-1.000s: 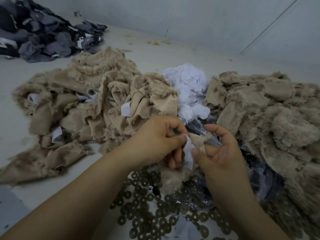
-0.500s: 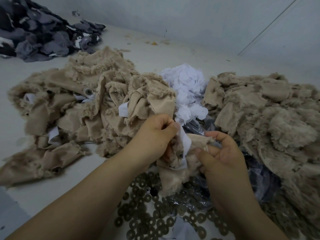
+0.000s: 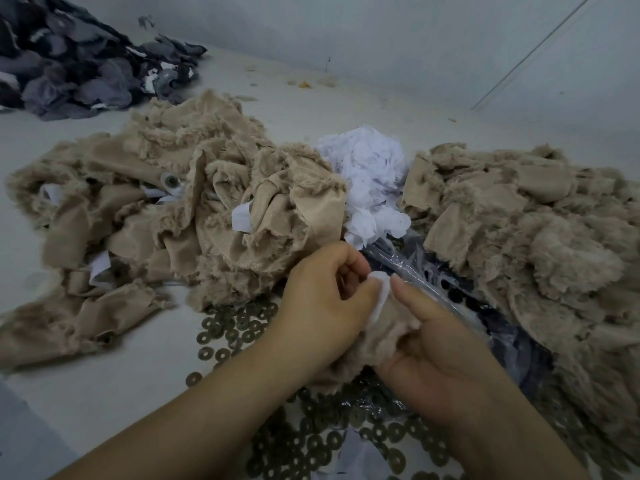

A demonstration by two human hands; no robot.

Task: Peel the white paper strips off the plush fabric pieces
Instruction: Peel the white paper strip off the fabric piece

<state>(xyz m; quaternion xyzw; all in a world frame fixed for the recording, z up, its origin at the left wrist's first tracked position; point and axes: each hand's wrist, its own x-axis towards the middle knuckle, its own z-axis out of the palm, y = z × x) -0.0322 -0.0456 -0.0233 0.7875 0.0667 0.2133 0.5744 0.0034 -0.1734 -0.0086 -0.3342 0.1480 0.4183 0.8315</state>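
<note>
Low in the middle of the head view, both hands hold one tan plush piece (image 3: pixel 377 336). My left hand (image 3: pixel 322 303) pinches a white paper strip (image 3: pixel 379 296) at the piece's top edge. My right hand (image 3: pixel 433 344) grips the plush itself, thumb pointing up beside the strip. A heap of tan plush pieces (image 3: pixel 194 209) with white strips showing lies to the left. Another tan heap (image 3: pixel 530 237) lies to the right. A mound of loose white paper (image 3: pixel 367 181) sits between the two heaps.
Several dark round washers (image 3: pixel 235 332) are scattered on the grey tabletop (image 3: pixel 104 386) under my hands, beside a clear plastic bag (image 3: pixel 426 271). A pile of dark grey fabric (image 3: pixel 79 60) lies at the far left. A wall rises behind the table.
The strip stood peeled up from the plush in my left hand half a second ago. Now both hands are close together again, with the strip bunched between my left fingers.
</note>
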